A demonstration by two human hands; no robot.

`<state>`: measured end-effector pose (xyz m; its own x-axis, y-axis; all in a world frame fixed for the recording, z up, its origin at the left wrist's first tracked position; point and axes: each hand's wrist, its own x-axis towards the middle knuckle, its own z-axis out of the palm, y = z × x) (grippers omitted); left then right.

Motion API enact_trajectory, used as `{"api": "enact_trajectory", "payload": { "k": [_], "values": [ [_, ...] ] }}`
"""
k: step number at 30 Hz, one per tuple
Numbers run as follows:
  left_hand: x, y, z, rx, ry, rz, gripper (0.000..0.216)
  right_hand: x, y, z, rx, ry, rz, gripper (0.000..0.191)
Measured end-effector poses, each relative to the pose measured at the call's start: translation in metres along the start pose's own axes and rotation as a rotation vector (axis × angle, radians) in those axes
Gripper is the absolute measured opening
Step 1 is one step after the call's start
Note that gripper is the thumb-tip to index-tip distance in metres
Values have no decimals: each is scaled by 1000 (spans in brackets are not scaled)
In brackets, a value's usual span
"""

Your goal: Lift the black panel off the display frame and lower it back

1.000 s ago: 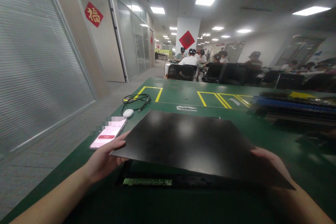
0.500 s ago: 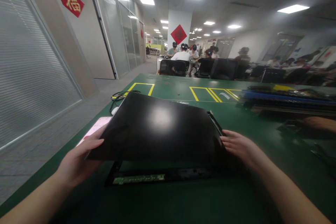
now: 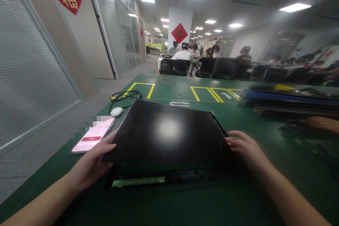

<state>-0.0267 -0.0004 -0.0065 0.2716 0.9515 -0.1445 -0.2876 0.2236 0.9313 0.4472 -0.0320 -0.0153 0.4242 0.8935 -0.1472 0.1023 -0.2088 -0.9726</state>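
A large glossy black panel is lifted at its near edge above a black frame with a green circuit strip on the green table. My left hand grips the panel's near left corner, thumb on top. My right hand holds the panel's right edge with curled fingers. The far edge of the panel rests low near the frame.
A phone with a lit pink screen lies left of the panel, a white puck and black cable beyond it. Stacked dark trays sit at the right, with another person's hand nearby. Seated people and chairs fill the background.
The panel has come down and swung left to lie over the frame. My right hand moved from the near right corner to the panel's right edge. The phone is uncovered again.
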Motion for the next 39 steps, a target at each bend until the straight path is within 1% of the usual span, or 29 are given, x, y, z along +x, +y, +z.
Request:
{"api": "enact_trajectory", "payload": {
  "k": [3,7,10,13,16,20,24,30,37,39],
  "values": [
    [-1,2,3,9,12,-24,70,2,1,0,-49,52,-24,39],
    [-3,3,9,83,66,-70,76,7,6,-1,-74,88,-3,44],
    [-4,3,10,172,90,-101,80,9,9,-2,-96,102,6,41],
    [-3,2,9,192,106,-117,85,10,9,-3,-96,123,21,39],
    [-1,0,8,175,91,-119,85,8,7,-3,-99,134,31,42],
    [-1,-1,8,152,69,-122,80,8,8,-4,-137,124,19,45],
    [-1,0,7,156,89,-143,80,9,13,-5,-246,90,-10,43],
    [0,1,6,177,109,-173,87,11,17,-5,-417,77,-107,35],
    [5,-2,2,169,25,-173,88,10,13,-5,-517,91,-144,35],
    [6,-3,0,161,20,-176,87,9,13,-5,-527,87,-155,35]
  ]
}}
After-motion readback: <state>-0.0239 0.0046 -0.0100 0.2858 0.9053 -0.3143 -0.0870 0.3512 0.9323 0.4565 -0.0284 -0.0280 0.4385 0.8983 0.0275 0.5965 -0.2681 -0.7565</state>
